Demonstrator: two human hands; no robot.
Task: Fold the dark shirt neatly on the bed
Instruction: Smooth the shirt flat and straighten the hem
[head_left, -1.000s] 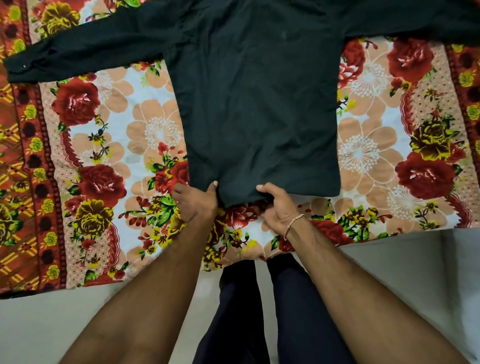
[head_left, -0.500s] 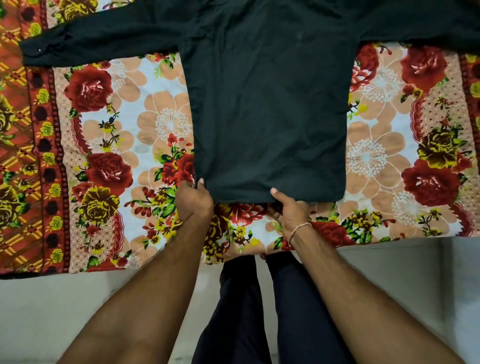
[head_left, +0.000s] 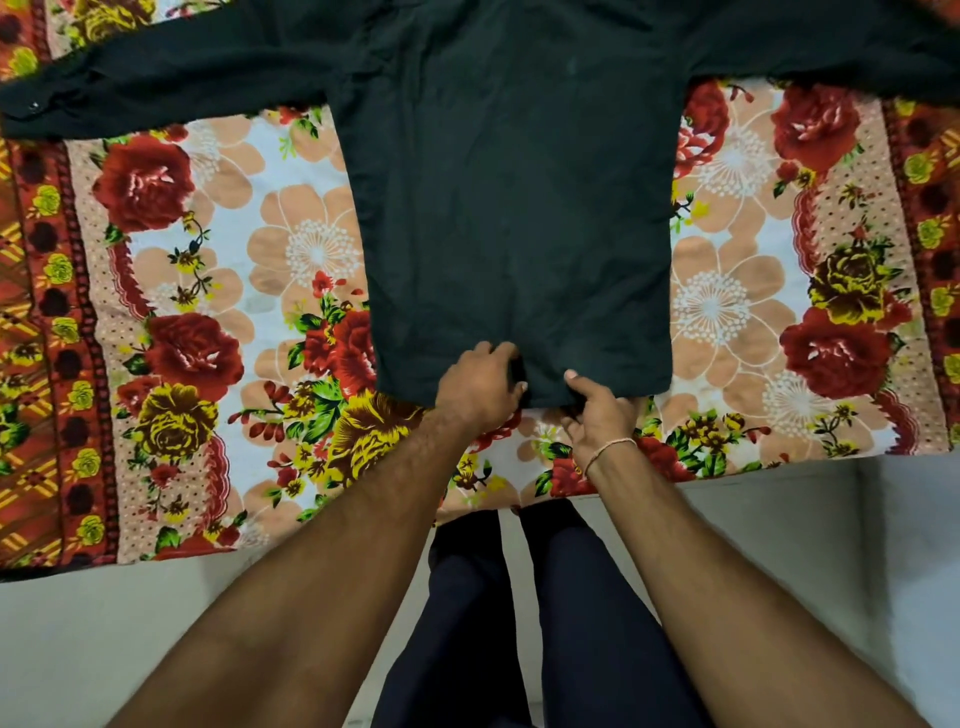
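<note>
Dark shirt (head_left: 514, 218) lies flat on the floral bedsheet (head_left: 208, 312), body centred, sleeves running out to 9 and 3 o'clock along the top edge. Left sleeve cuff sits at far 9 o'clock, one small button visible on it. Left hand (head_left: 480, 387) grips the hem at 6 o'clock, fingers curled into a bunch of cloth. Right hand (head_left: 597, 410) just beside it pinches the hem, thumb on top, fingers under. Thin bracelet (head_left: 605, 453) on right wrist. Dark trousers (head_left: 519, 623) at the bottom, pale floor (head_left: 104, 649) either side.
</note>
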